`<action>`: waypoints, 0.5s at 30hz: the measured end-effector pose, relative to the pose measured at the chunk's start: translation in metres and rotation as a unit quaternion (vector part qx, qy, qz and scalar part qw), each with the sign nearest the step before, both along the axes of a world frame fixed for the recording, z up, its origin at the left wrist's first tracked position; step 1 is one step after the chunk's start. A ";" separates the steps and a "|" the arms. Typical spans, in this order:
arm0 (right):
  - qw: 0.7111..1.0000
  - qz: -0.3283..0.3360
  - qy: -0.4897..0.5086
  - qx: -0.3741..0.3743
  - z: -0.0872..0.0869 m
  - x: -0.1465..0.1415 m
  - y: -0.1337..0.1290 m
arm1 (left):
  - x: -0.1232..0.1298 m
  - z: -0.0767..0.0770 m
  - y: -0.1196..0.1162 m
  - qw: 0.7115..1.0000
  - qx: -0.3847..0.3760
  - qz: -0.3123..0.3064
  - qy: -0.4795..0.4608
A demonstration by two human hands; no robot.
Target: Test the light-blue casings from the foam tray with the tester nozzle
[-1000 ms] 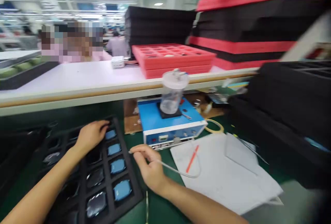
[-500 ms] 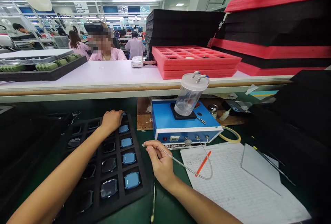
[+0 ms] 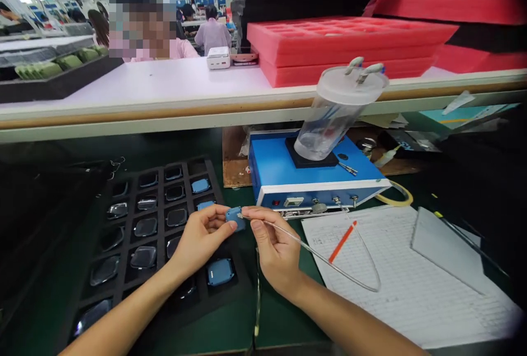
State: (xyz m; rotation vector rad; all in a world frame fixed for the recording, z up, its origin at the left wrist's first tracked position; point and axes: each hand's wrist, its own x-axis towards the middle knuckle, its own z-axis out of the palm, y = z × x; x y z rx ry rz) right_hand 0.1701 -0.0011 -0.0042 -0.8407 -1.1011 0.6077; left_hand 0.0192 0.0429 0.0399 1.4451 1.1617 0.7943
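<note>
Left hand (image 3: 201, 241) now off the tray (image 3: 123, 268), pinching blue part (image 3: 235, 218); right hand (image 3: 274, 252) pinching leftward-pointing tube tip (image 3: 247, 217).

I am seeing open green mat (image 3: 239, 328) running between the black compartmented foam tray (image 3: 123, 268) and the lined white paper sheet (image 3: 395, 284). The blue metal control box (image 3: 313, 180) is blocking the way ahead, the low white-topped shelf (image 3: 164, 120) is capping headroom, and a looping clear thin tube (image 3: 349, 273) is crossing the right side.
</note>
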 end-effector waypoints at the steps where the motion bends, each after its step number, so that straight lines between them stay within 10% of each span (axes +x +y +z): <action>1: 1.000 0.000 0.001 -0.002 0.000 0.000 0.000 | 0.000 -0.001 0.000 1.000 -0.001 -0.002 -0.006; 15: 0.999 0.010 -0.007 -0.042 -0.009 -0.001 -0.005 | -0.002 -0.003 -0.007 0.997 -0.021 0.012 -0.071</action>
